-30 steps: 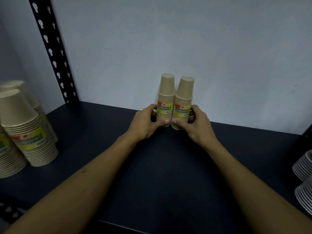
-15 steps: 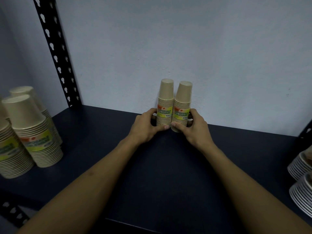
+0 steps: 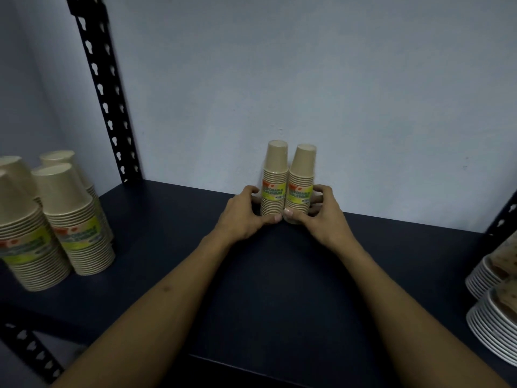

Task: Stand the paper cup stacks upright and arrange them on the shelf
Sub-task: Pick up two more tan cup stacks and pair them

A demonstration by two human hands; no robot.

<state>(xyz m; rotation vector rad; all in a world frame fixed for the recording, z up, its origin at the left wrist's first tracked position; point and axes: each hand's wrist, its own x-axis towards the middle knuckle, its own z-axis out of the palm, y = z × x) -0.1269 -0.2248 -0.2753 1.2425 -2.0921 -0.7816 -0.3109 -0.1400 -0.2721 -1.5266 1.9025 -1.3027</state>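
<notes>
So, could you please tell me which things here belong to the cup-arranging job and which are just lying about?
Job:
- two held cup stacks
- left hand
- right hand
- cup stacks at left
- shelf

Lying about:
- stacked white bowls

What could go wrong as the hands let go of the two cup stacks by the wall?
1. The right stack leans toward the left stack, so it may tip when the right hand releases.
2. Both stacks are tall and narrow and touch each other; if the left hand brushes one while pulling back, both might fall.
3. A falling stack could roll across the bare shelf toward its front edge.
</notes>
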